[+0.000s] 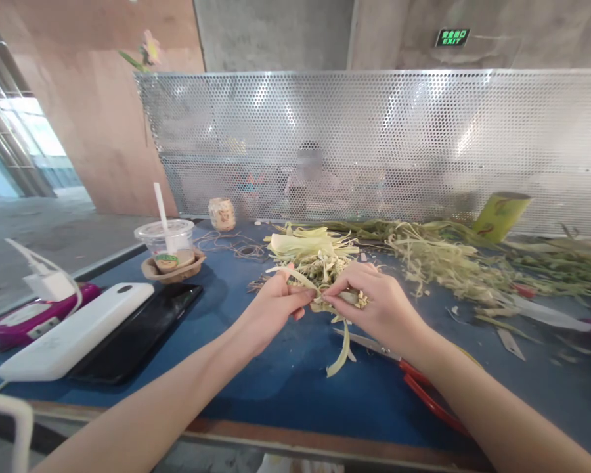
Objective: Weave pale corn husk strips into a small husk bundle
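Note:
Both hands meet over the middle of the blue table, pinching a small bundle of pale plant strips [320, 303]. My left hand [288, 295] has thumb and fingers closed on it from the left. My right hand [362, 292] grips it from the right, thumb against fingertip, with small yellowish buds showing beneath the palm. A curled pale green strip [343, 351] hangs below the hands. Just behind them lies a pile of pale leaves and stems [315, 243]. Red-handled scissors [423, 394] rest partly under my right forearm.
At left are a white power bank [79, 332], a black phone [140, 335], a purple device [34, 318] and a plastic cup [170, 246] with a straw. Plant strips [443, 259] cover the right side near a yellow-green cylinder [501, 217]. A perforated metal screen [349, 144] stands behind.

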A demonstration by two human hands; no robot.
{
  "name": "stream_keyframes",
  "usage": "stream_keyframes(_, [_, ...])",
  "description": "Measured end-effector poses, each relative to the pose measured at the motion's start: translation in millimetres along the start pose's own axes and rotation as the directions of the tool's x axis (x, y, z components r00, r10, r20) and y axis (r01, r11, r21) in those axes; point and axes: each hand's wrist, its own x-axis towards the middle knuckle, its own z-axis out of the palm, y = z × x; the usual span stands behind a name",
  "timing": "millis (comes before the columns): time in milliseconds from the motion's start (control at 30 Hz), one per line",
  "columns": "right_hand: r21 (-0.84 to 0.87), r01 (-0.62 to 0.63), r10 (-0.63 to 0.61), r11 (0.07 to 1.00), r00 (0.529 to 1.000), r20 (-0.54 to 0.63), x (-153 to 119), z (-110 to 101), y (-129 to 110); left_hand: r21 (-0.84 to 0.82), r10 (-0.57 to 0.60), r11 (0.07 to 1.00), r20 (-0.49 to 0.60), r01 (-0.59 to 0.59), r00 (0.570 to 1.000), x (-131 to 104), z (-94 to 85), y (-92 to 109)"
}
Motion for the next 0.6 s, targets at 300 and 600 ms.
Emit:
stream_keyframes(300, [-0.012, 0.033, -0.032, 0.999, 0.997, 0.076, 0.9, -0.2, 1.9, 0.115, -0.006, 0.993, 0.0, 0.006, 1.0, -1.6, -1.4, 2.4])
stream_keyframes(600, [0.049, -0.116, 0.107, 0.992, 0.983, 0.152, 1.6, -0.3, 1.0, 0.394, 0.039, 0.918, 0.039, -0.051, 0.999, -9.8, 3.6, 10.5])
